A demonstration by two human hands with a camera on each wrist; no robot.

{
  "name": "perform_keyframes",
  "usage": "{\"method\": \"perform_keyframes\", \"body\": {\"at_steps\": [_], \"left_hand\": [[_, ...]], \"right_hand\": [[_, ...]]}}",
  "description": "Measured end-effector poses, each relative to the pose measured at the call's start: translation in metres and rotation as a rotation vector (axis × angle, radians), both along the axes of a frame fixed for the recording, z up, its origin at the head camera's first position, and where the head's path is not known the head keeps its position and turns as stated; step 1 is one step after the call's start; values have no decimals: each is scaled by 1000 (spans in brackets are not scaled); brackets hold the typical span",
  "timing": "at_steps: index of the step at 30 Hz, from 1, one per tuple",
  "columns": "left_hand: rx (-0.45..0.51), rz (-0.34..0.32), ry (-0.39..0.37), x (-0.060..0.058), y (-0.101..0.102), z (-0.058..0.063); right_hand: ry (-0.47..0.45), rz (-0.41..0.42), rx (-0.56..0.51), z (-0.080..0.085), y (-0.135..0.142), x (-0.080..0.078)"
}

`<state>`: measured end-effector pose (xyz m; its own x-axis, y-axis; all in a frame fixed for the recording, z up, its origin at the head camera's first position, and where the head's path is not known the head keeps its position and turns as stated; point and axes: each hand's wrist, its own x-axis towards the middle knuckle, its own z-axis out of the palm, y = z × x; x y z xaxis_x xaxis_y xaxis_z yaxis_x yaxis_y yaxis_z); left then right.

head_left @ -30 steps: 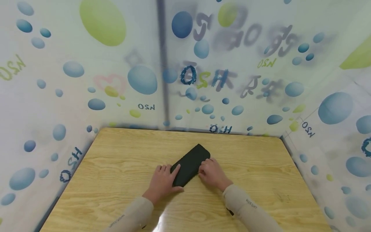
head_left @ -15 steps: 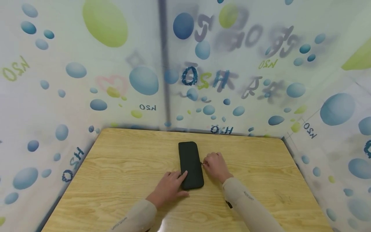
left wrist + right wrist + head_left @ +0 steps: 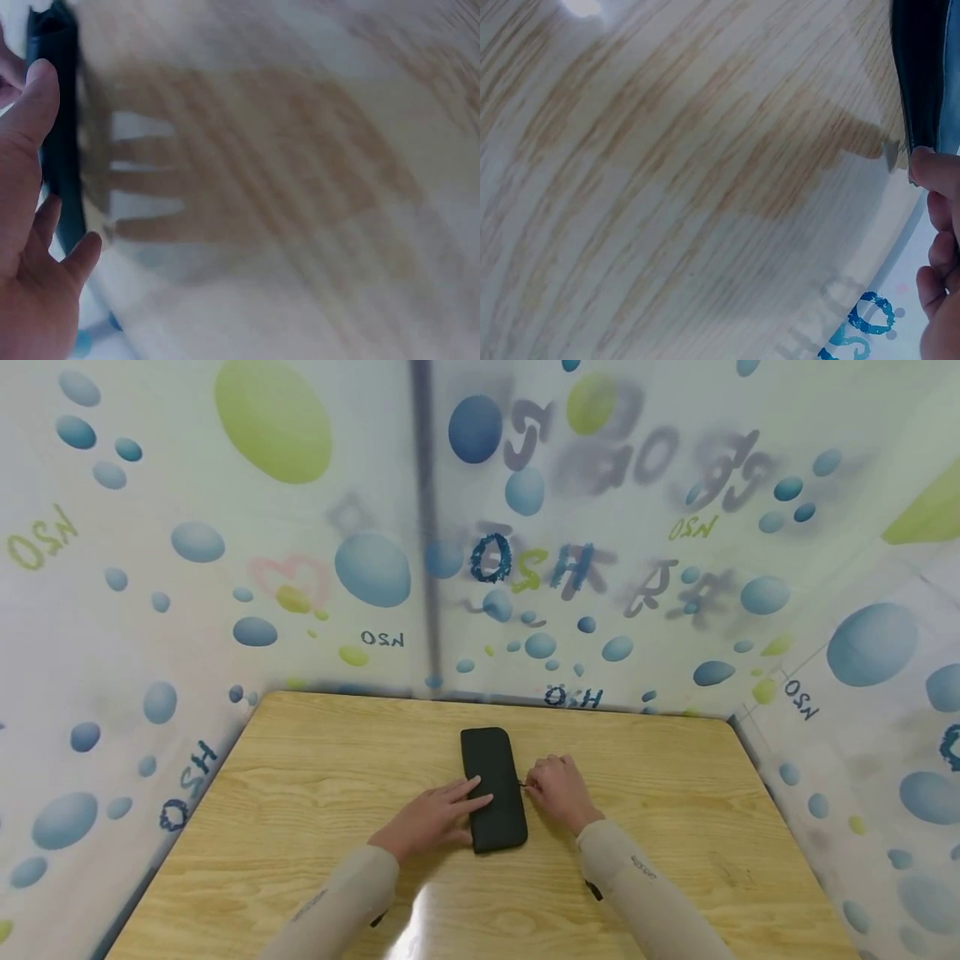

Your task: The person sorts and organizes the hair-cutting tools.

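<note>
A flat black case [image 3: 495,822], long with rounded corners on its right side, lies on the wooden table, its far end leaning slightly left. My left hand [image 3: 431,822] is at its left side, with two straight, spread fingers resting on its top. In the left wrist view, the case [image 3: 66,142] shows edge-on beside my thumb. My right hand [image 3: 558,789] has curled fingers and pinches a small dark pull [image 3: 522,784] at the case's right edge. In the right wrist view, my thumb and finger meet at the end of the visible dark edge [image 3: 921,82].
The light wooden table [image 3: 337,752] extends around the case on all sides. White walls [image 3: 637,510] printed with blue and green drops and lettering stand at its back and both sides.
The case has turned counterclockwise, from slanting right to nearly straight away from me. My left hand has shifted its fingers farther up the case. My right hand stays by its right edge.
</note>
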<state>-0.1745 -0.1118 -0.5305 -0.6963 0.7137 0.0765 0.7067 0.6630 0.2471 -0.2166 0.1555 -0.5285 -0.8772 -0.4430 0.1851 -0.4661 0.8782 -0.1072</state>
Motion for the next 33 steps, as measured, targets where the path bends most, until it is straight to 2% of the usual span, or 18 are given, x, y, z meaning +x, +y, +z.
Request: {"method": "perform_keyframes", "body": {"at_steps": [3, 12, 20, 33], "left_hand": [[-13, -29, 43, -2, 1, -6], [40, 3, 16, 1, -2, -10], [27, 8, 53, 1, -2, -13], [-16, 4, 46, 0, -2, -14]], "right_hand": [[9, 10, 8, 1, 2, 1], [85, 68, -5, -1, 4, 2], [-5, 53, 21, 1, 6, 3], [-22, 114, 38, 3, 12, 15]]}}
